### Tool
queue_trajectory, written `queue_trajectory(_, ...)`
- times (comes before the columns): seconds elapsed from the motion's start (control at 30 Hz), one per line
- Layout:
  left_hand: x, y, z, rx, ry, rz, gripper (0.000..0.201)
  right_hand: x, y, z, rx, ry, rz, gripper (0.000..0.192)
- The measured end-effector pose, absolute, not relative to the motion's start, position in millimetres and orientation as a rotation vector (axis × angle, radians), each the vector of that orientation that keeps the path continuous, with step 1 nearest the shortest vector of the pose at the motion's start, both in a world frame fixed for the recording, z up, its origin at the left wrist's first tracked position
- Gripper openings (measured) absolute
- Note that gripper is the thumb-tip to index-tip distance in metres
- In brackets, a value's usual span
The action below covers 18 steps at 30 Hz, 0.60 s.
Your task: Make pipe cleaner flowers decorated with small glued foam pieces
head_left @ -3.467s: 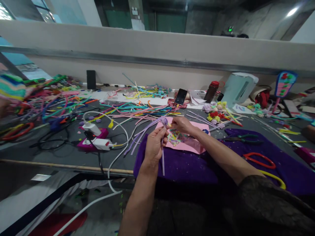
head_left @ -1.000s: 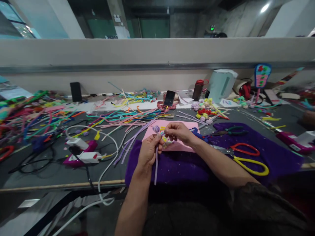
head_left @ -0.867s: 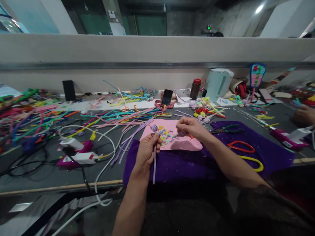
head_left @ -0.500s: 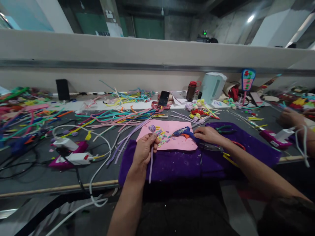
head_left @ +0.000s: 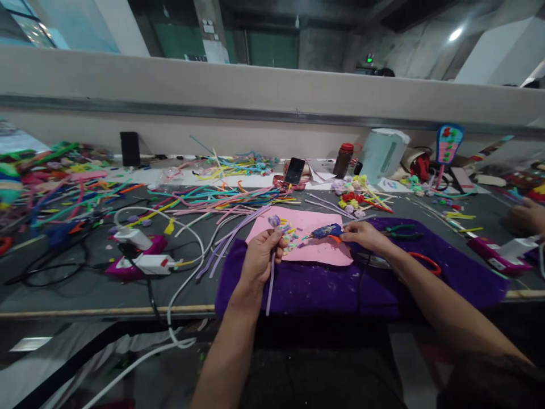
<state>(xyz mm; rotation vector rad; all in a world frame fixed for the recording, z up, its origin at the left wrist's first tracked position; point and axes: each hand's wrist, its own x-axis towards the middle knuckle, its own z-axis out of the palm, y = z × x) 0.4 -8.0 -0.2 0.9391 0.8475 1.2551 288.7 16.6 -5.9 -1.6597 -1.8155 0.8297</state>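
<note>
My left hand (head_left: pixel 264 250) pinches a pipe-cleaner flower, its curled lilac head (head_left: pixel 275 220) above the fingers and its pale purple stem (head_left: pixel 270 287) hanging below. Under and just past those fingertips lie small cut bits of pipe cleaner (head_left: pixel 290 234) in yellow, mint and purple, on a pink sheet (head_left: pixel 317 255). My right hand (head_left: pixel 364 236) has its fingers closed at the back end of a blue glue gun (head_left: pixel 327 231). The gun lies low over the sheet, its nozzle pointing left toward the bits. A purple cloth (head_left: pixel 306 292) spreads beneath the sheet.
Green-handled pliers (head_left: pixel 402 232) and red-handled scissors (head_left: pixel 426 262) lie right on the cloth. Magenta power strips (head_left: pixel 136 264) with cables sit at left. Behind are pipe cleaners (head_left: pixel 221 201), a phone (head_left: pixel 294 171), a bottle (head_left: pixel 343 161) and a kettle (head_left: pixel 385 156). Another person's hand (head_left: pixel 528 216) shows far right.
The view has swung slightly left, so everything appears further right. The glue gun has rolled a little in my right hand. My left hand keeps its pinch on the flower.
</note>
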Motion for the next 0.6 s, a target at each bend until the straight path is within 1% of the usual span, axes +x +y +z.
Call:
queue_trajectory(0.1, 0.5, -8.5, 0.4, 0.947, 0.847, 1.251, 0.029, 287.2, 3.5, -1.5, -1.511, -1.591, 1.023, 0.025)
queue_trajectory(0.2, 0.9, -8.7, 1.4, 0.938, 0.851, 1.248, 0.028, 283.8, -4.9, 4.4, -1.388, -1.453, 1.12, 0.027)
queue_trajectory(0.33, 0.9, -8.1, 0.5, 0.946, 0.853, 1.252, 0.027, 278.2, -5.7, 3.8, -1.336, -1.344, 1.247, 0.023)
queue_trajectory(0.5, 1.4, -7.0, -0.5, 0.943, 0.869, 1.311, 0.029, 267.3, -5.4, 2.7, -1.342, -1.328, 1.201, 0.023)
queue_trajectory(0.6, 2.6, -7.1, 0.9, 0.929, 0.911, 1.382, 0.032, 257.2, -10.3, 7.4, -1.307, -1.372, 1.225, 0.025)
